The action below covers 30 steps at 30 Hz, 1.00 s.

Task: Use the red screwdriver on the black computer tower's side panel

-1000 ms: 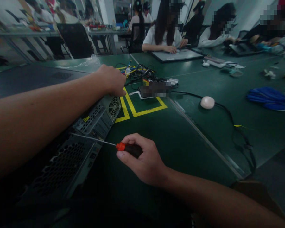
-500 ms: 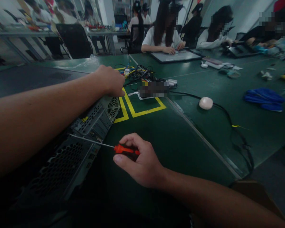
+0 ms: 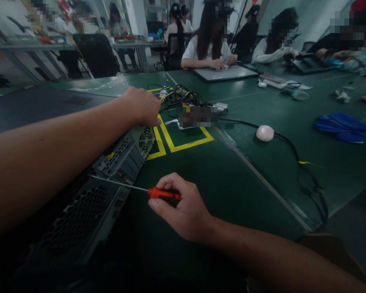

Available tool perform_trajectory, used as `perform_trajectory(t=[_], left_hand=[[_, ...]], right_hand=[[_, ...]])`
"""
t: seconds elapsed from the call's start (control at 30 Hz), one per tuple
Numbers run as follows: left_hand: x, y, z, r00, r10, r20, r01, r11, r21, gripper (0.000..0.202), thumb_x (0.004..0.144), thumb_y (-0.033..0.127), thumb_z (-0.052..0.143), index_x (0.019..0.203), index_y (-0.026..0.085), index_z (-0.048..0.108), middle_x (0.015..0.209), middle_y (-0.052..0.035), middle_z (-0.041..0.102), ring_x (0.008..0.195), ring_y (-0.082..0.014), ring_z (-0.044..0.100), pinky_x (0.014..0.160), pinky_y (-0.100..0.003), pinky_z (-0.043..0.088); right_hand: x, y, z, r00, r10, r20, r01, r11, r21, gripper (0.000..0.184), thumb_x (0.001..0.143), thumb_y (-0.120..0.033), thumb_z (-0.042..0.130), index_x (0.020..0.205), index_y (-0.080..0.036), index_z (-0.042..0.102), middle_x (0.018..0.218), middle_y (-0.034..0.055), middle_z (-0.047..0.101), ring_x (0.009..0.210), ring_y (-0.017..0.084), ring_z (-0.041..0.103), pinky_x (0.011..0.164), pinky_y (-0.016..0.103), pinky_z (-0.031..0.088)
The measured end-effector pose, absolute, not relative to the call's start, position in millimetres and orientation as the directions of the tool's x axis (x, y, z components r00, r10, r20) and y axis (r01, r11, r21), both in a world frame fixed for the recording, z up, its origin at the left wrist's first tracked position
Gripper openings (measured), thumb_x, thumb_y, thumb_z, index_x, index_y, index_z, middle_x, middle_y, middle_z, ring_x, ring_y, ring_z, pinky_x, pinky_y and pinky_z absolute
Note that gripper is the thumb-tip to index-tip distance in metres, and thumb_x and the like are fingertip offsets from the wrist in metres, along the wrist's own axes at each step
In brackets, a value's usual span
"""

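A dark computer case (image 3: 131,150) lies on the left, its vented back panel facing right. My left hand (image 3: 143,106) is closed over the case's far upper corner, just above the round fan grille; its fingertips are mostly hidden. In my right hand (image 3: 186,207) is a screwdriver (image 3: 164,194) with a red and black handle, pinched between thumb and fingers. Its thin metal shaft points left, and the tip reaches the back panel above a honeycomb vent. Whether the tip sits in a screw is too dark to tell.
Tangled cables (image 3: 183,95) lie beyond the case near yellow tape (image 3: 189,145) on the green table (image 3: 247,183). A pale rounded object (image 3: 264,133) rests by a black cable (image 3: 288,144). Blue cloth (image 3: 340,127) lies at right. Across the table a person (image 3: 207,49) works over a flat panel.
My right hand and the screwdriver handle have shifted very slightly right, with the fingers a little differently set on the handle. My left hand stays on the case.
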State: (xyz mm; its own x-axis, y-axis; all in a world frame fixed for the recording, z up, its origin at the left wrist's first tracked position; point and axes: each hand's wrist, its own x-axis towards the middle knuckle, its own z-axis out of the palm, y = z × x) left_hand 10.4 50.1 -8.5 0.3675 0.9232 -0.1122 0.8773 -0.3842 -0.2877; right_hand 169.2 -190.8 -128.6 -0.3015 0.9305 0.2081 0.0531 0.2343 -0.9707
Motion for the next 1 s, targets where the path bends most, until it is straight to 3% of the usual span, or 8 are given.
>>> perform_trajectory(t=[0.13,0.27,0.37,0.47,0.53,0.67,1.0], left_hand=[[11,54,-12,0.353,0.929,-0.112,0.886,-0.37,-0.281,0.082,0.1,0.074,0.079,0.166,0.027,0.088,0.156,-0.0212,0.09,0.16,-0.0576,0.072,0.133,-0.065,0.055],[17,37,-3,0.345,0.932,-0.112,0.866,-0.362,-0.344,0.08,0.107,0.079,0.073,0.165,0.026,0.089,0.153,-0.0174,0.092,0.155,-0.051,0.073,0.13,-0.059,0.058],[20,25,4,0.331,0.935,-0.129,0.841,-0.354,-0.41,0.073,0.118,0.061,0.063,0.169,0.013,0.083,0.166,-0.0221,0.086,0.154,-0.0468,0.071,0.13,-0.06,0.06],[17,33,-1,0.324,0.939,-0.117,0.86,-0.344,-0.378,0.073,0.11,0.07,0.072,0.167,0.028,0.088,0.156,-0.016,0.092,0.155,-0.0504,0.074,0.129,-0.061,0.06],[13,45,-7,0.355,0.93,-0.096,0.874,-0.367,-0.319,0.078,0.104,0.076,0.076,0.166,0.032,0.089,0.153,-0.0171,0.092,0.157,-0.0538,0.074,0.13,-0.061,0.058],[8,57,-14,0.364,0.926,-0.099,0.88,-0.377,-0.289,0.085,0.101,0.075,0.08,0.172,0.03,0.085,0.159,-0.0199,0.09,0.16,-0.0565,0.073,0.132,-0.062,0.056],[18,44,-5,0.336,0.934,-0.12,0.884,-0.356,-0.303,0.071,0.102,0.059,0.083,0.167,0.029,0.088,0.16,-0.0198,0.089,0.16,-0.056,0.074,0.135,-0.064,0.055]], right_hand=[[168,-190,-132,-0.312,0.929,0.197,0.071,0.23,-0.971,0.024,0.101,-0.038,0.09,0.107,-0.029,0.069,0.091,-0.0032,0.076,0.074,0.018,0.065,0.076,0.033,0.058],[167,-189,-136,-0.304,0.925,0.229,0.057,0.258,-0.965,0.026,0.1,-0.037,0.091,0.106,-0.029,0.067,0.093,-0.0026,0.078,0.077,0.018,0.068,0.081,0.035,0.06],[168,-189,-135,-0.305,0.923,0.234,0.062,0.264,-0.962,0.026,0.101,-0.038,0.09,0.105,-0.029,0.066,0.094,-0.0022,0.078,0.079,0.019,0.07,0.082,0.035,0.061],[168,-189,-133,-0.306,0.922,0.236,0.06,0.266,-0.962,0.026,0.102,-0.039,0.09,0.105,-0.029,0.066,0.093,-0.0027,0.076,0.079,0.019,0.069,0.083,0.036,0.06],[168,-190,-132,-0.307,0.924,0.229,0.063,0.26,-0.964,0.026,0.103,-0.039,0.09,0.106,-0.029,0.066,0.092,-0.003,0.075,0.079,0.019,0.068,0.082,0.036,0.059],[167,-190,-132,-0.31,0.929,0.201,0.074,0.234,-0.969,0.025,0.102,-0.04,0.089,0.107,-0.029,0.067,0.091,-0.0033,0.074,0.077,0.018,0.066,0.08,0.035,0.057],[169,-190,-134,-0.292,0.931,0.222,0.073,0.253,-0.965,0.022,0.103,-0.041,0.091,0.106,-0.026,0.074,0.092,-0.0016,0.077,0.079,0.018,0.068,0.08,0.033,0.056]])
